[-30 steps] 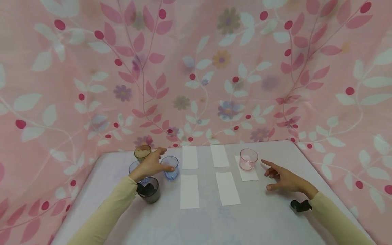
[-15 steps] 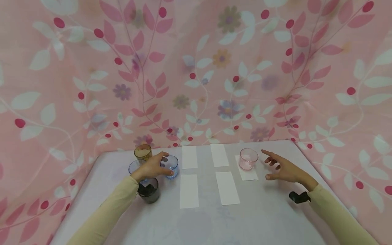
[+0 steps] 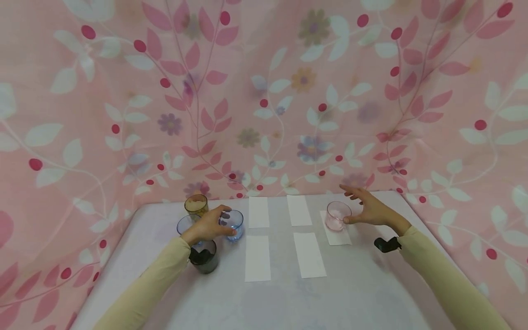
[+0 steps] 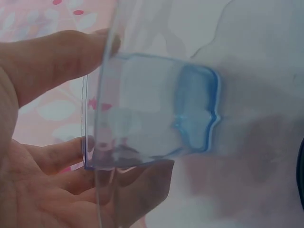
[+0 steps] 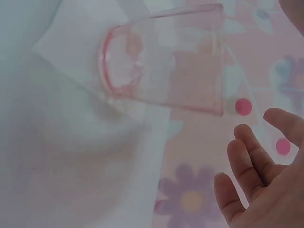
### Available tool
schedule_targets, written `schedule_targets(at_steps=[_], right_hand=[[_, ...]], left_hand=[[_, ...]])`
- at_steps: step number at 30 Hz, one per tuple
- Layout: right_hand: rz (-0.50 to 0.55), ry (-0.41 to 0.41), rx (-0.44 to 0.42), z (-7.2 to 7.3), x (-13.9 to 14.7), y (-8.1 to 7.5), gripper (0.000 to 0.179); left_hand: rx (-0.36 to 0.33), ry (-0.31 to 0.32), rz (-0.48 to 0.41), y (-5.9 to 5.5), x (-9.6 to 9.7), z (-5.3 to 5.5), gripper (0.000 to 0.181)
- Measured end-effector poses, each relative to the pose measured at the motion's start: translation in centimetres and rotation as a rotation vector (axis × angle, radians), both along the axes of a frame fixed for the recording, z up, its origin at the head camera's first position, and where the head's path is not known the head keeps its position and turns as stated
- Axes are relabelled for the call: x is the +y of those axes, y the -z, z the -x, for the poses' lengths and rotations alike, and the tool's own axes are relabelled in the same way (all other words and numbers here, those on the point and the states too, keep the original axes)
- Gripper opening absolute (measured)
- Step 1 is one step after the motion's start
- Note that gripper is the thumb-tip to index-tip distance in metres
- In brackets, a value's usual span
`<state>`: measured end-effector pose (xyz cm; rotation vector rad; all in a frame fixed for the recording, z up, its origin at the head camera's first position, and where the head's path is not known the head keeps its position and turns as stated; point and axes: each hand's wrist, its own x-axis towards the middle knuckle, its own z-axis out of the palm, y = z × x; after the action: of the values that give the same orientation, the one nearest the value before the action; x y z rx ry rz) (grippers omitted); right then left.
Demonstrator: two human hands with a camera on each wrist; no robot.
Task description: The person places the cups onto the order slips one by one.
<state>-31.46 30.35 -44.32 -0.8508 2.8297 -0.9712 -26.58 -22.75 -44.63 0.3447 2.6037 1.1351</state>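
Note:
My left hand [image 3: 208, 225] grips a clear blue glass [image 3: 232, 226] near its rim; in the left wrist view the thumb lies on one side of the blue glass [image 4: 142, 104] and the fingers on the other. The glass stands upright on the table, as far as I can see. Over on the right, a clear pink glass [image 3: 338, 216] stands on a white paper rectangle [image 3: 339, 237]. Just beside and behind it is my right hand [image 3: 371, 208], fingers extended. The right wrist view shows a gap between those fingers [image 5: 247, 168] and the pink glass [image 5: 166, 61].
Around my left wrist stand an amber glass [image 3: 196, 204], another blue glass [image 3: 188, 224] and a dark grey glass [image 3: 205, 262]. Several white paper rectangles [image 3: 257, 259] lie in rows mid-table. A floral curtain [image 3: 264, 91] hangs along the table's back edge.
My right hand has moved left and away from me, from beside the pink glass to closer behind it. The left fingers have closed round the blue glass.

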Motion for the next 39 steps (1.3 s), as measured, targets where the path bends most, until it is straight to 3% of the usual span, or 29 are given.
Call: schedule_targets(at_steps=[7,15,27,39], right_hand=[[-0.061,-0.049,-0.044,1.5,-3.0,-1.0,0.112],[-0.255,-0.069,-0.102,2.8,-6.1,-1.7,0.123],[-0.629,-0.005,-0.100,4.0,-9.6,-1.2,0.132],[-0.745,0.064,-0.195,4.7,-11.8,-0.1,0.128]], left_hand=[[0.005,0.004,-0.003,0.2,0.0,0.0,0.081],[-0.001,0.001,-0.014,0.1,0.1,-0.1,0.080],[-0.001,-0.003,-0.006,0.2,0.0,-0.2,0.083],[0.000,-0.016,-0.005,0.3,0.3,-0.3,0.080]])
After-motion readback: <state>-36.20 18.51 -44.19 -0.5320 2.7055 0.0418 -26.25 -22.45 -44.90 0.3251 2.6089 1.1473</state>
